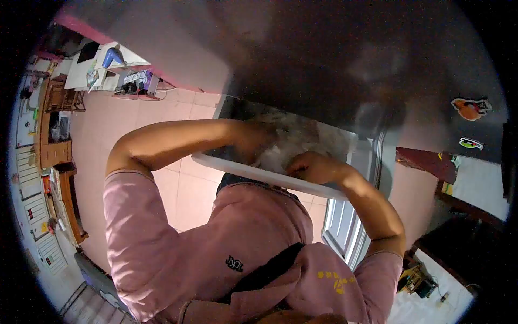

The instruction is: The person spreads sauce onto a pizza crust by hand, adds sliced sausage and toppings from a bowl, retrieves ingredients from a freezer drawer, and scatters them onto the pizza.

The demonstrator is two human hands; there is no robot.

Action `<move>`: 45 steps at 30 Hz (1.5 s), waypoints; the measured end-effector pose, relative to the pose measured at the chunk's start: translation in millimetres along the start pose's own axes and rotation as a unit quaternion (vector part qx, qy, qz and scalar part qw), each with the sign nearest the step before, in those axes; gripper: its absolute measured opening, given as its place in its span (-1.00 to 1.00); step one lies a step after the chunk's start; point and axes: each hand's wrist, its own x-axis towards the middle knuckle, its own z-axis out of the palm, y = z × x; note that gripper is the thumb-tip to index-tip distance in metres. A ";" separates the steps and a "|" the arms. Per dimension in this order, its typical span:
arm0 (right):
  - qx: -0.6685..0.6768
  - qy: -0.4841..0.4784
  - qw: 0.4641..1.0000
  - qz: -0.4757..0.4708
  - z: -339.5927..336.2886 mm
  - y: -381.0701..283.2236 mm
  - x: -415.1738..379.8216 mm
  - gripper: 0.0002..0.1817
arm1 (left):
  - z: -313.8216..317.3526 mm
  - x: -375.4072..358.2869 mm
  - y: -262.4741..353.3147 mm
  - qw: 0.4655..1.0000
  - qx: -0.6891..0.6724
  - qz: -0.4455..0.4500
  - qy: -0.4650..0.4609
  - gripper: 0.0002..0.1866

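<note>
A pulled-out drawer with a pale front edge (259,174) stands against my waist, below a dark glossy surface. Crumpled, whitish see-through plastic bags (294,141) fill it; what they contain is hard to make out. My left hand (254,141) reaches into the drawer from the left, beside the plastic, its fingers lost in shadow. Over the front edge on the right, my right hand (314,167) has its fingers curled in against the plastic.
A white ribbed door panel (342,224) stands at the right of the drawer. Stickers (470,109) mark the dark surface. A table with a blue hair dryer (113,56) is at far left, near a wooden cabinet (56,153). Pink tiles (145,116) cover the floor.
</note>
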 end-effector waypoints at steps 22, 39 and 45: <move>-0.151 0.352 0.923 0.043 -10.8 35.2 17.3 -0.69 | -0.1 31.5 -61.3 0.939 -0.198 -0.212 0.184 -0.60; -0.001 0.346 0.938 0.020 -9.3 -14.1 2.4 -0.72 | 6.0 -2.7 -34.7 0.930 -0.319 -0.102 0.152 -0.70; -0.231 0.442 0.859 -0.114 -4.7 -31.4 21.8 -0.79 | -4.6 -3.4 -26.6 0.945 -0.298 -0.049 0.122 -0.72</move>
